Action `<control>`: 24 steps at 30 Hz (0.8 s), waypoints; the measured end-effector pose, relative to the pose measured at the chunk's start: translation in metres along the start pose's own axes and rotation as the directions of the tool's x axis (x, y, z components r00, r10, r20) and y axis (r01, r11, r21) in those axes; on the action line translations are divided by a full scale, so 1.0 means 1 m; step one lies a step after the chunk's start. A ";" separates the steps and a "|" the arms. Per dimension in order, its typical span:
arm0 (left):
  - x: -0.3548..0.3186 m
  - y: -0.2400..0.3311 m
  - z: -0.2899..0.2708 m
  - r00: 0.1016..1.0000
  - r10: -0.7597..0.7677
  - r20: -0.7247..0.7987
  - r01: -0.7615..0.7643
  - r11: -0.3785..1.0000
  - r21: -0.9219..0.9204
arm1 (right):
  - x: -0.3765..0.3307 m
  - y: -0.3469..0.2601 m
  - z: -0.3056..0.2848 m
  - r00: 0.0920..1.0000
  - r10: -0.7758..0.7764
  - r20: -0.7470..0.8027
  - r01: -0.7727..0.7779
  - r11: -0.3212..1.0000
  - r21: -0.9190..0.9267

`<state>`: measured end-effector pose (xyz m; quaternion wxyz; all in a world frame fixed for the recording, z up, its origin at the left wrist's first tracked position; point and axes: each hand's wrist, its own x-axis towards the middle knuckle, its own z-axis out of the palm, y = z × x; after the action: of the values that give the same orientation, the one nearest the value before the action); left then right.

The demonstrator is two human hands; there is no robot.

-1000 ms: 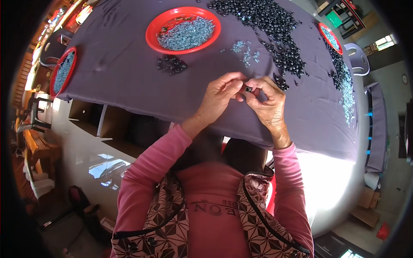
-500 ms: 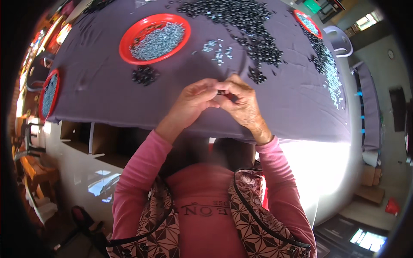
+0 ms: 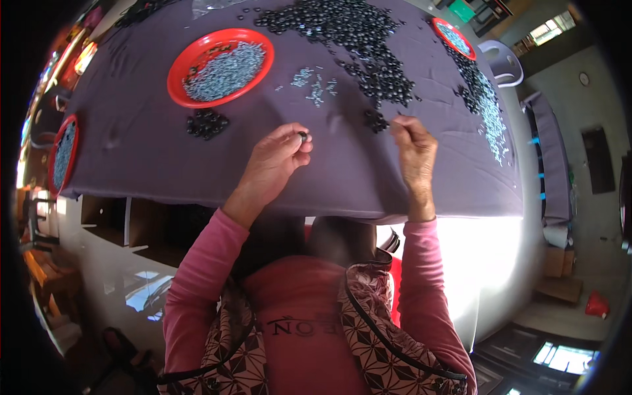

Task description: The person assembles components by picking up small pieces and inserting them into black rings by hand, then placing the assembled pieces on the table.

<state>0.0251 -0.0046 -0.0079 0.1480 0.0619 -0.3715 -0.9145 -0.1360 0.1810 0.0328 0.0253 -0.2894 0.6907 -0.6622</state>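
Note:
Pinched between the thumb and fingers of my left hand [image 3: 271, 158] is a small round black piece [image 3: 303, 136]; its exact kind is too small to tell. My right hand [image 3: 417, 148] hangs over the table farther right, with its thumb and fingers drawn together. Whatever they may hold is hidden. Close by its fingertips lies a small cluster of shiny black pieces [image 3: 376, 121]. Beyond and between my hands are scattered small silvery-blue pins [image 3: 317, 87]. Another little heap of black pieces [image 3: 207, 124] lies left of my left hand.
A large pile of black pieces [image 3: 342, 26] spreads across the far middle of the purple-grey tablecloth [image 3: 329, 178]. Red plates [image 3: 175, 79] hold silvery pins, one at far left and one at far right too. More black pieces and pins [image 3: 492, 118] lie along the right side.
My hands were together over the table and have parted. The right hand has moved right toward the small black cluster; the left keeps the black piece. The view has shifted slightly.

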 end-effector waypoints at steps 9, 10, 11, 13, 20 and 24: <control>-0.001 0.007 -0.007 0.982 0.122 -0.143 -0.120 0.993 0.024 | 0.017 0.012 0.036 0.982 -0.017 0.187 0.048 0.986 -0.163; 0.000 0.007 -0.008 0.982 0.125 -0.141 -0.124 0.992 0.022 | 0.025 0.011 0.041 0.981 -0.021 0.194 0.053 0.986 -0.160; 0.001 0.007 -0.009 0.981 0.133 -0.144 -0.132 0.991 0.021 | 0.034 0.011 0.046 0.977 -0.060 0.206 0.119 0.949 -0.291; 0.001 0.006 -0.009 0.987 0.103 -0.119 -0.102 0.995 0.015 | 0.049 0.009 0.054 0.961 -0.132 0.244 0.234 0.858 -0.457; 0.001 0.007 -0.010 0.993 0.076 -0.093 -0.078 0.997 -0.022 | 0.090 0.036 0.062 0.861 -0.235 0.452 0.469 0.713 -0.522; 0.001 0.008 -0.009 0.993 0.073 -0.095 -0.076 0.996 -0.035 | 0.096 0.041 0.064 0.762 -0.260 0.593 0.605 0.613 -0.508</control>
<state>0.0274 -0.0163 -0.0090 0.2004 0.0878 -0.3484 -0.9114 -0.2046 0.0801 0.0204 -0.0839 -0.5901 0.7595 -0.2606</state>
